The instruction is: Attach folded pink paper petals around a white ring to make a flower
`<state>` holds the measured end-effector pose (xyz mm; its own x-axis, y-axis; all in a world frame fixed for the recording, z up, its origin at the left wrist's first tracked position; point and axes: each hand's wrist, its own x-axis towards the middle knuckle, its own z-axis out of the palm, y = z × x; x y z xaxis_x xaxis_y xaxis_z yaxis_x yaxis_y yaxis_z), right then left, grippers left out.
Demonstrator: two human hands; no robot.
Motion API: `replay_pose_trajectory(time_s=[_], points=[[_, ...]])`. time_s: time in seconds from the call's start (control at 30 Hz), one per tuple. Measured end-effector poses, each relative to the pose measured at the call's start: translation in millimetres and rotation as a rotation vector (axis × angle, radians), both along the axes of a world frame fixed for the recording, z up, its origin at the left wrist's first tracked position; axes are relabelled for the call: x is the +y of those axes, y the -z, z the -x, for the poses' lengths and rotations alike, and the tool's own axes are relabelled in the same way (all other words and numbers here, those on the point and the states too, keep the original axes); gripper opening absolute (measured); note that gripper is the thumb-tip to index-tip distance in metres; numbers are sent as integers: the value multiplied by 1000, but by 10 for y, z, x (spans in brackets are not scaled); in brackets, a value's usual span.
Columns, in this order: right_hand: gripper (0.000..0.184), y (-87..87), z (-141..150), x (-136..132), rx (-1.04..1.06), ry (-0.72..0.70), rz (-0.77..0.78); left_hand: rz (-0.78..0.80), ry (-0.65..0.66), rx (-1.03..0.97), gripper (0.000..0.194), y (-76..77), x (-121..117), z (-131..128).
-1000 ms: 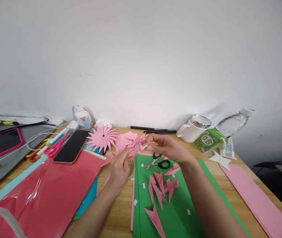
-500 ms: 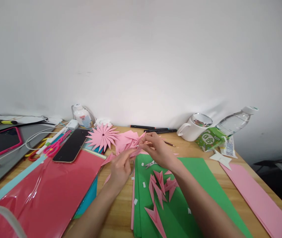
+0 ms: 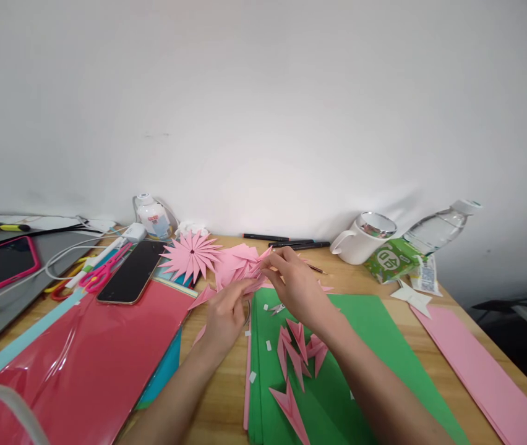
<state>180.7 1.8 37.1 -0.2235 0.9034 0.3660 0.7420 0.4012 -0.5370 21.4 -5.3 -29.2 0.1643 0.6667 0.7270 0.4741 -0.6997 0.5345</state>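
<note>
Both hands meet over the near edge of a heap of pink folded paper (image 3: 235, 262). My left hand (image 3: 226, 309) is closed, its fingertips pinching a pink folded paper piece (image 3: 255, 283). From the right, my right hand (image 3: 291, 284) bends its fingers onto the same piece; its thumb and fingertips are closed on it. Exactly where the piece ends and the heap behind begins I cannot make out. Several loose pink folded pieces (image 3: 289, 408) lie on the green paper (image 3: 365, 346) below my right wrist. A pink spiky paper rosette (image 3: 192, 253) lies to the left.
Small scissors (image 3: 277, 309) lie partly behind my right hand. Left are a black phone (image 3: 131, 272), pink scissors (image 3: 106, 272) and red paper (image 3: 119, 352) in plastic. A white mug (image 3: 365, 238), a green packet (image 3: 391, 259), a water bottle (image 3: 442, 227) and pink strips (image 3: 481, 371) stand or lie right.
My right hand has shifted slightly and its fingers are bent closer to the paper piece. The left hand keeps its place. The whole view has moved very slightly.
</note>
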Motion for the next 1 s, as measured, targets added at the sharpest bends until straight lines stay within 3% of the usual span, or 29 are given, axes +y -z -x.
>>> replay_pose_trajectory(time_s=[0.13, 0.33, 0.5, 0.67, 0.8, 1.0], points=[[13, 1, -7, -13, -67, 16, -49, -4, -15, 0, 40, -12, 0, -13], [7, -20, -34, -17, 23, -93, 10, 46, -45, 19, 38, -47, -3, -9], [11, -29, -36, -5, 60, -85, 35, 24, -11, 25, 41, -36, -12, -14], [14, -77, -88, 0, 190, -207, 173, 45, -46, 13, 38, -30, -12, -19], [15, -79, -120, 22, 243, -162, 192, 5, -17, 3, 35, -81, -26, -28], [17, -93, -112, 27, 159, -144, 178, 22, -7, 11, 39, -78, -19, -23]])
